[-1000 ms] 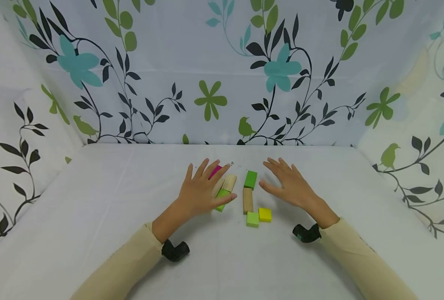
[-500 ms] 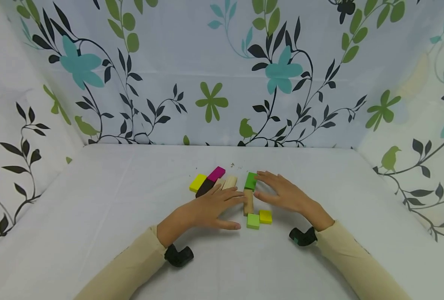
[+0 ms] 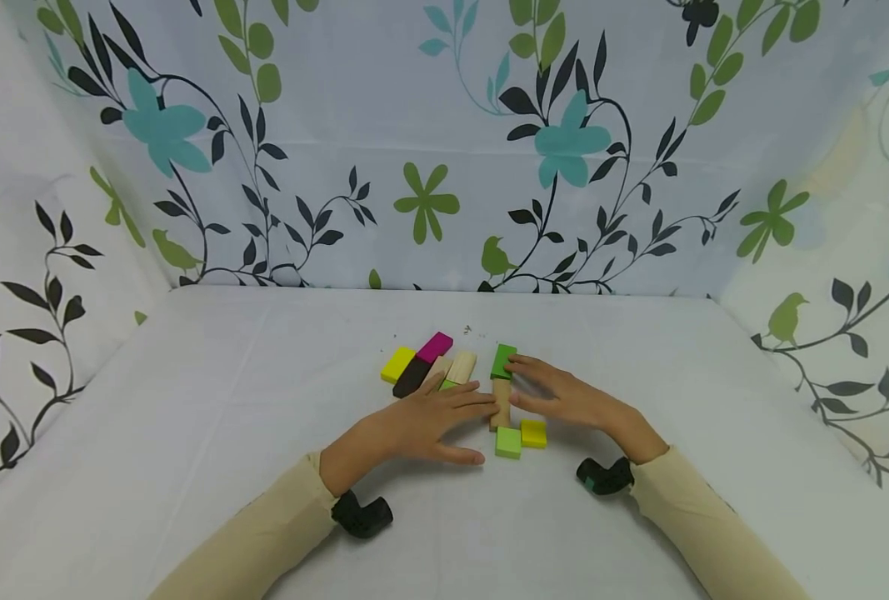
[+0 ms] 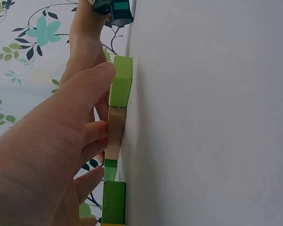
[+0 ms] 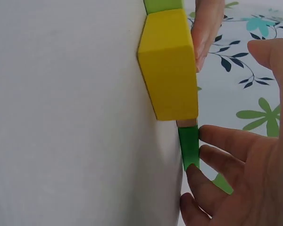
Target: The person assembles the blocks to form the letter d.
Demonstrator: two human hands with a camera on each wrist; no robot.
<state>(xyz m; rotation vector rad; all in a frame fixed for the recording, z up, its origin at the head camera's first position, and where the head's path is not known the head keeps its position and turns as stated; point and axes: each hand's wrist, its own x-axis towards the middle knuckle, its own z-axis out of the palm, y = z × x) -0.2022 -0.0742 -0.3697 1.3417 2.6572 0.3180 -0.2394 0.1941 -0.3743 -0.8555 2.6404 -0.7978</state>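
Note:
A wooden tan block [image 3: 501,408] lies on the white table, its far end meeting a green block [image 3: 501,360]. At its near end sit a light green block [image 3: 508,443] and, beside that, a yellow block [image 3: 533,433]. My left hand [image 3: 425,423] is spread with extended fingers, the tips at the tan block's left side; the left wrist view shows them near this tan block [image 4: 115,134]. On the other side, my right hand [image 3: 567,398] has its fingertips at the green block, seen also in the right wrist view as a green block [image 5: 189,143].
Left of the row, partly behind my left hand, lie a magenta block [image 3: 435,347], a dark brown block [image 3: 412,377], another yellow block [image 3: 397,365], pale wooden blocks [image 3: 462,367] and a second light green block [image 3: 448,386]. A patterned cloth [image 3: 324,108] hangs behind the table.
My left hand has come down and rightward to the tan block, uncovering the left cluster. My right hand has moved down and left to the green block. The row looks barely moved.

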